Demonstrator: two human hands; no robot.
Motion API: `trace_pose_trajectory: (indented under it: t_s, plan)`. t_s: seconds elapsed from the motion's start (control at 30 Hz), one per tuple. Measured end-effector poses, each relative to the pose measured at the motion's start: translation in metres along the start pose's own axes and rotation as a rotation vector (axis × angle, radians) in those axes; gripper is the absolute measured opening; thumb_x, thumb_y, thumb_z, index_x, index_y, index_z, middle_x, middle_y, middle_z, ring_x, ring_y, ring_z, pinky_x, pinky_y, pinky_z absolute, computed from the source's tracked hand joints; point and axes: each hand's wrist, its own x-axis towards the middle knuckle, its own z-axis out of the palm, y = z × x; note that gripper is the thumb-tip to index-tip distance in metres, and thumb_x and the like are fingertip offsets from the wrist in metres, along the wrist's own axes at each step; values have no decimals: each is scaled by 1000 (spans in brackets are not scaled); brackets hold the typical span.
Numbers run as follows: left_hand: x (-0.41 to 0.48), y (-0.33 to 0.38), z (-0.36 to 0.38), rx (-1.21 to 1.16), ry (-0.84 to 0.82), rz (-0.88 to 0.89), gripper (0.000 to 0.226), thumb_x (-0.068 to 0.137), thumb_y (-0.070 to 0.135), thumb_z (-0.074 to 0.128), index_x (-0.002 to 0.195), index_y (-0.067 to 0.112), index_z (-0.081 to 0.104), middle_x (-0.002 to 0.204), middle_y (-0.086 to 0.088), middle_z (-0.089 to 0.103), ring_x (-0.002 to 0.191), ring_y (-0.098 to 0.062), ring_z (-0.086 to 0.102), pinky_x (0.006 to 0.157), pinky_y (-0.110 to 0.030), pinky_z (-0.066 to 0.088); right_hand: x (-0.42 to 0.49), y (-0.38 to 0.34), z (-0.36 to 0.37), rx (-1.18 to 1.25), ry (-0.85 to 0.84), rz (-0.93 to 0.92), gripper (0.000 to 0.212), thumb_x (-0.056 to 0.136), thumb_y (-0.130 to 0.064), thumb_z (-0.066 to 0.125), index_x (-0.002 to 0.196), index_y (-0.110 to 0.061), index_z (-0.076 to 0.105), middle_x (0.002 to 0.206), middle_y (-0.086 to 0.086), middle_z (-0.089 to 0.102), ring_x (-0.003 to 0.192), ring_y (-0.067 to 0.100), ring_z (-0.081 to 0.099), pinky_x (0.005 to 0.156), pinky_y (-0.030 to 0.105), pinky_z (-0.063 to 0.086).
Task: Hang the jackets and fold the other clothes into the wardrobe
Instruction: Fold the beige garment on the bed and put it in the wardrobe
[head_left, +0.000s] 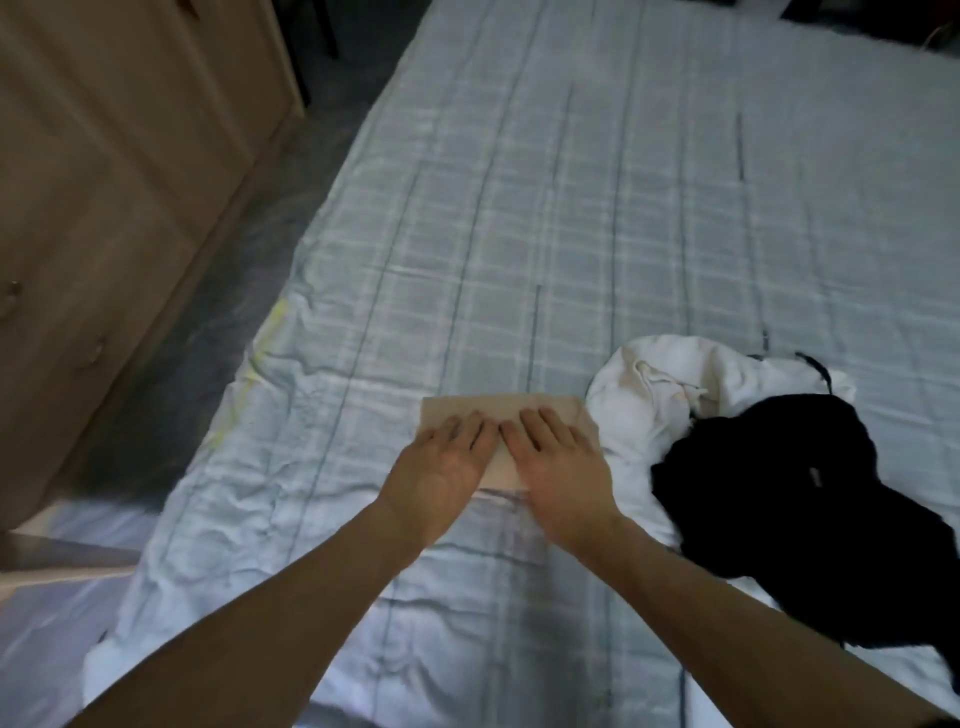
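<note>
A small folded tan garment (498, 408) lies flat on the checked bed sheet (571, 234). My left hand (447, 457) and my right hand (556, 457) press down on it side by side, fingers straight and flat. Just to the right lies a crumpled white garment (649, 395), touching the tan one. A black garment (810, 493) sprawls over the white one's right part and down toward the bed's near right edge. The wooden wardrobe (104, 182) stands at the left with its doors closed.
A narrow strip of grey floor (218, 291) runs between the wardrobe and the bed. A pale ledge (57, 556) juts in at the lower left. Dark furniture sits beyond the bed's far end.
</note>
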Motion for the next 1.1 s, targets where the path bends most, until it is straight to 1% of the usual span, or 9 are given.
trace_pose_trajectory:
  t_s: [0.13,0.27,0.43,0.53,0.6,0.73,0.97,1.03,1.1]
  plan:
    - [-39,15,-105,14,14,-121,72,50,11,93,119,8,71,118,-11,71,96,-27,73,69,-35,61,-27,-15,-95,23,134,-85,39,77,-12,69,116,-12,66,112,12,68,106,34,66,79,45,55]
    - [-101,21,-206,87,59,-243,71,62,13,89,129,12,65,129,-8,67,108,-26,69,79,-36,60,-53,-51,-184,60,255,-194,54,72,-13,77,124,-15,62,124,10,65,116,33,62,89,47,55]
    - [-190,17,-297,175,103,-414,71,63,14,86,130,13,64,130,-7,66,108,-24,69,75,-33,60,-69,-122,-266,116,389,-416,57,67,-6,79,122,-15,65,124,9,66,117,31,63,88,45,55]
    - [-241,5,-331,221,92,-545,61,98,22,51,153,13,27,156,-7,36,136,-26,46,95,-40,50,-72,-175,-307,152,473,-550,49,68,-14,83,114,-15,68,114,7,70,107,27,68,82,40,57]
    - [-276,-5,-354,289,176,-631,56,100,25,36,153,13,24,157,-7,33,138,-26,43,95,-41,49,-70,-212,-332,184,540,-648,56,61,-19,86,113,-16,68,111,6,69,103,26,68,81,39,57]
    - [-355,-9,-381,330,213,-835,57,100,23,43,152,14,23,158,-5,30,137,-25,42,96,-42,50,-74,-284,-359,279,593,-818,73,52,-10,87,121,-9,66,122,10,66,112,31,64,90,42,54]
    - [-509,-1,-375,208,156,-1144,71,86,23,67,146,14,30,145,-2,45,121,-24,56,74,-41,57,-126,-425,-353,370,521,-1095,76,44,-3,85,118,-8,69,117,10,69,104,32,67,84,39,58]
    - [-555,0,-366,169,158,-1191,69,80,24,69,141,16,37,136,1,54,113,-23,62,62,-37,52,-146,-465,-350,355,483,-1163,77,40,-6,86,116,-11,70,114,7,69,100,30,68,80,37,58]
    - [-599,2,-362,133,161,-1229,58,75,28,67,129,19,48,115,5,65,93,-23,69,52,-33,40,-166,-505,-346,353,441,-1220,76,40,-7,86,115,-12,70,113,5,70,99,29,69,79,37,59]
